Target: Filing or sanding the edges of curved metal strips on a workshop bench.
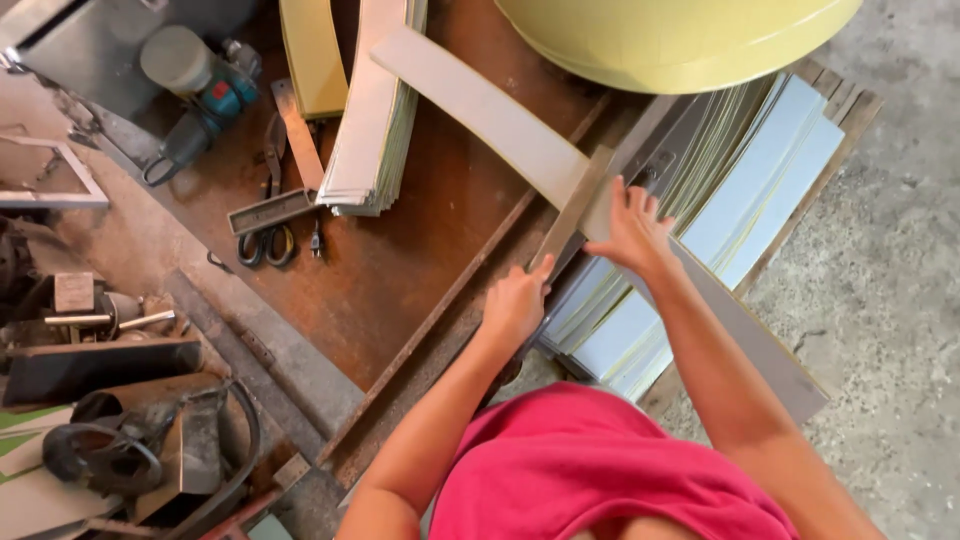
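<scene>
Big pale-yellow rounded sheet roll cut off at top edge; long grey strip partly hidden under right hand.
</scene>
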